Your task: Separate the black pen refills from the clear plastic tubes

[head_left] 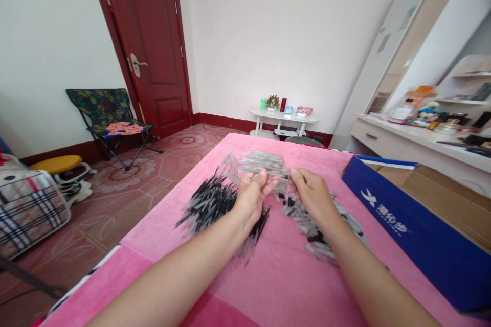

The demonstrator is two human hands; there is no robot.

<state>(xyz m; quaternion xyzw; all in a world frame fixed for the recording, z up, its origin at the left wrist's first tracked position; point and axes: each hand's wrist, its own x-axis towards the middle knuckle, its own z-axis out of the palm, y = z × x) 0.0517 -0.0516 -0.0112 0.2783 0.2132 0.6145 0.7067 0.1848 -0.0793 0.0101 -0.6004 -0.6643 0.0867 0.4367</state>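
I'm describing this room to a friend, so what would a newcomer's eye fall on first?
Probably the left hand and right hand, mid-view above the pink cloth, and the heap of slim dark sticks, mostly left of them. Next might come the open blue box at the cloth's right side, then the dark red door at the back left.

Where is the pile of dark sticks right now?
In the head view, the pile of dark sticks lies on the pink cloth, left of centre, partly hidden by the left hand and forearm, with pale sticks beyond it.
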